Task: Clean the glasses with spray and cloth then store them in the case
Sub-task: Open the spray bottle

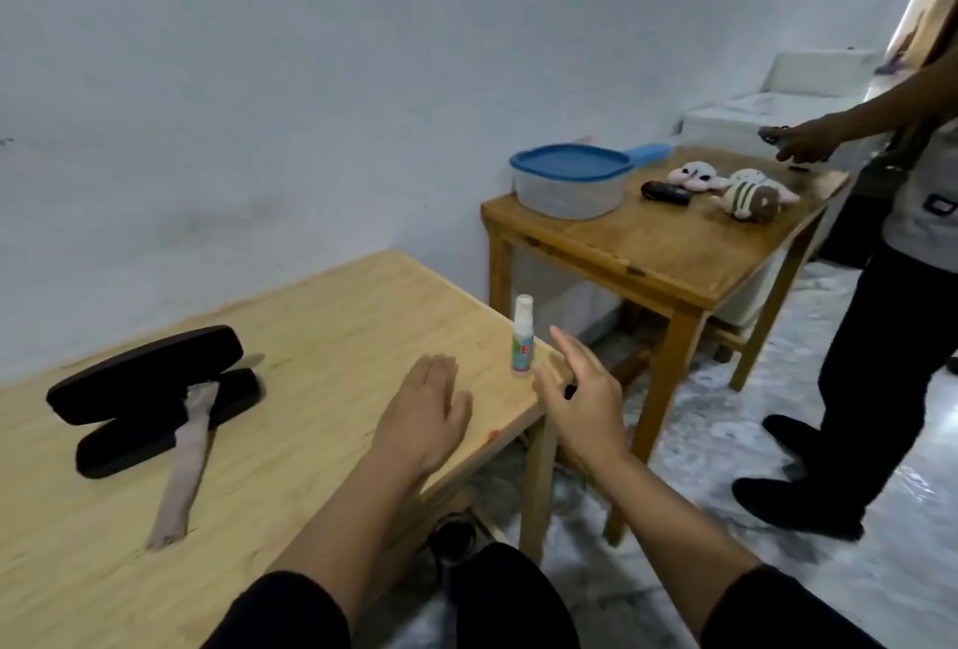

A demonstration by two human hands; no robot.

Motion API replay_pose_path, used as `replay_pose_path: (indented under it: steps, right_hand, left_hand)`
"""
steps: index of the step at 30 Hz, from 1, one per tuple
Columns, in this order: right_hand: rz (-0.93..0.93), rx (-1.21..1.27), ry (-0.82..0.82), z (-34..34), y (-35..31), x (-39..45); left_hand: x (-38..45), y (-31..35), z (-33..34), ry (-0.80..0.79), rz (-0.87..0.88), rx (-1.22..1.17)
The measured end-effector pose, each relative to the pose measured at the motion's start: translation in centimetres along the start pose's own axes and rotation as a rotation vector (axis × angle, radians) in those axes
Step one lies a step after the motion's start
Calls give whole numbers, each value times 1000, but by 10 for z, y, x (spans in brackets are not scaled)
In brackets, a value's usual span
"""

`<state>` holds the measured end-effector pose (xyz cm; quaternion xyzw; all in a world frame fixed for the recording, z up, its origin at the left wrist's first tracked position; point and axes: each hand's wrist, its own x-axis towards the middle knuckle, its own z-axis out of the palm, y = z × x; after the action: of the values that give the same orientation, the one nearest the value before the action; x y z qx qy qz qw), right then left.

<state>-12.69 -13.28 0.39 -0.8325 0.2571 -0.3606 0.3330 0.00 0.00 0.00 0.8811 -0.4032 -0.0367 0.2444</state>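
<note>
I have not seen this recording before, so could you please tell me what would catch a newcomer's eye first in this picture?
Two open hands dominate the foreground: the left hand lies flat on the near table, and the right hand hovers beside the small spray bottle standing at the table's right edge. To the left lies an open black case with a pale cloth trailing out of it. On the far table sits a blue-lidded tub, with another person standing beside it.

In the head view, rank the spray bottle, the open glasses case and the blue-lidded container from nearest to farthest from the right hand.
From the right hand:
1. Spray bottle, upright near the table's corner, just left of the fingers.
2. Glasses case, open, far left on the same table, with a cloth trailing out of it.
3. Blue-lidded container, on the other table beyond.
</note>
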Motion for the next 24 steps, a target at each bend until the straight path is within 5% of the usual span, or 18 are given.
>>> replay_pose_path:
  steps: [9, 15, 24]
  right_hand:
    - [184, 344, 38, 31, 1, 13]
    - [187, 332, 68, 34, -4, 26]
    - [87, 326, 65, 32, -16, 36]
  left_hand:
    - [8, -5, 7, 4, -12, 22]
    - [16, 4, -1, 53, -27, -10]
    - [47, 70, -35, 255, 22, -546]
